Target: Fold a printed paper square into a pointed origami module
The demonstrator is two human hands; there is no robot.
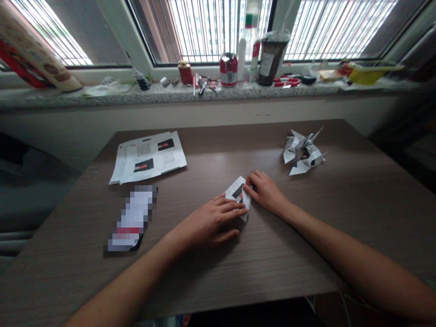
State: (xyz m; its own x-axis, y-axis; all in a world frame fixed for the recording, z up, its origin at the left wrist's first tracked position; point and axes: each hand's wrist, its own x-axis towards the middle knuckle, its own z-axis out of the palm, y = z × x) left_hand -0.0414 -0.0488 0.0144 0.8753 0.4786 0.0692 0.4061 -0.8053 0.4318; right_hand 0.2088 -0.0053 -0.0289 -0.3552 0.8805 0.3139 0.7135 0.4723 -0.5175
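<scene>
**A:** Nearest to us, both forearms come up from the bottom edge and meet at the centre of the frame. What step do we judge this to be?

**B:** We think it is a crease being pressed. The left hand [213, 222] lies flat and spread, palm down, with its fingers over the lower part of the paper [238, 190]. It grips nothing and only weighs on it.

**A:** And the right hand [267, 193]?

**B:** Its fingers are bent and their tips rest on the paper's right corner. We cannot tell if they pinch it or only push. The paper is small, already folded, and lies on the table [306, 236] between the two hands.

**A:** What would the next move call for?

**B:** In our judgement, one hand must pin the paper while the other runs along the fold, so that the edges do not slip.

**A:** And further away?

**B:** Printed sheets [148, 156] lie at centre left and a finished figure [303, 152] at centre right. A can [228, 69] stands on the sill [102, 95] at the top.
</scene>
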